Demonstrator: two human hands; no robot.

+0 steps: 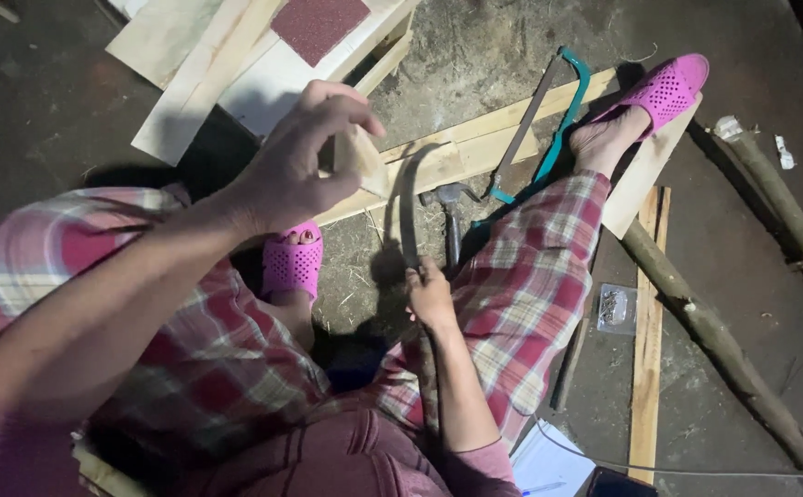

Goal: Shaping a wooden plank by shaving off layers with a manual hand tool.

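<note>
A: While the left hand (296, 170) pinches a small wood piece (361, 158) between thumb and fingertips, where does the blade sit?

B: The right hand (430, 296) closes around the lower end of a curved sickle blade (407, 207); the blade rises from that grip, its tip just beside the wood piece.

A: What surrounds them?

B: A hammer (452, 213) lies on the floor just right of the blade, a teal-framed hacksaw (549, 129) across pale planks (475, 143) beyond. Pink sandals (293, 260) flank the work.

A: Orientation?

B: The blade's long axis runs near-vertical in view, bowing leftward.
</note>
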